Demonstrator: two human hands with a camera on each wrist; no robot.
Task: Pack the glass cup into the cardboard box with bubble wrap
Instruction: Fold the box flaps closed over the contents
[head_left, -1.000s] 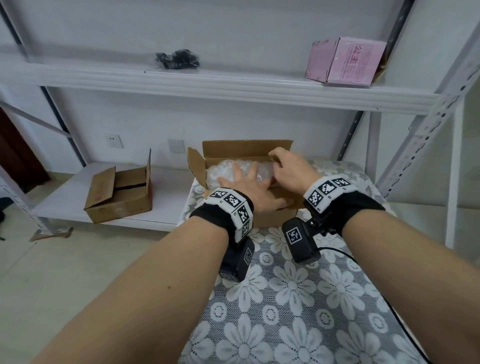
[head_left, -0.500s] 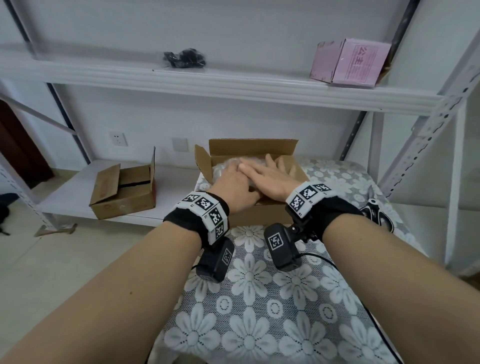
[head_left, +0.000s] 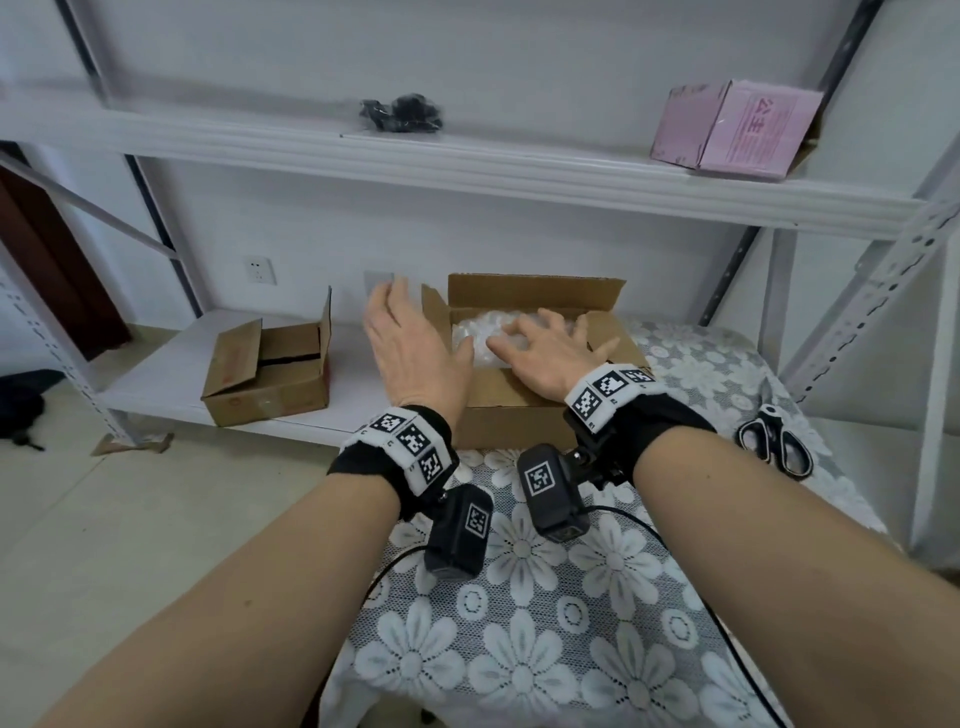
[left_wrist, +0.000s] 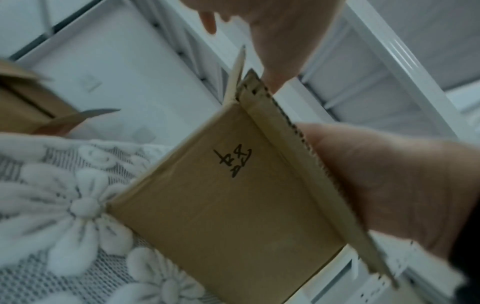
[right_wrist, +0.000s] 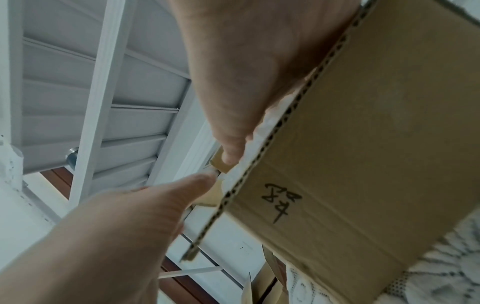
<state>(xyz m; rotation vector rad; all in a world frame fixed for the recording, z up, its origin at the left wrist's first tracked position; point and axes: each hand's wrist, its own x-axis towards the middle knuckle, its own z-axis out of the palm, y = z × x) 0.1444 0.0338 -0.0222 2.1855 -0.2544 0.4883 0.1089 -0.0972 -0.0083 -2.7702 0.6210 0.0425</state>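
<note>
My right hand (head_left: 550, 353) lies spread over the bubble wrap (head_left: 475, 338) inside the cardboard box (head_left: 514, 421), fingers slack and pressing rather than gripping. My left hand (head_left: 415, 353) hangs flat and wide just outside the box's left flap (head_left: 435, 317), holding nothing. I can't make out the glass cup itself; I take it to be buried in the wrap, though the head view is too blurred to be sure. I judge the padding step nearly done. Next I'd fold that left flap inward while the right hand keeps the wrap down.
</note>
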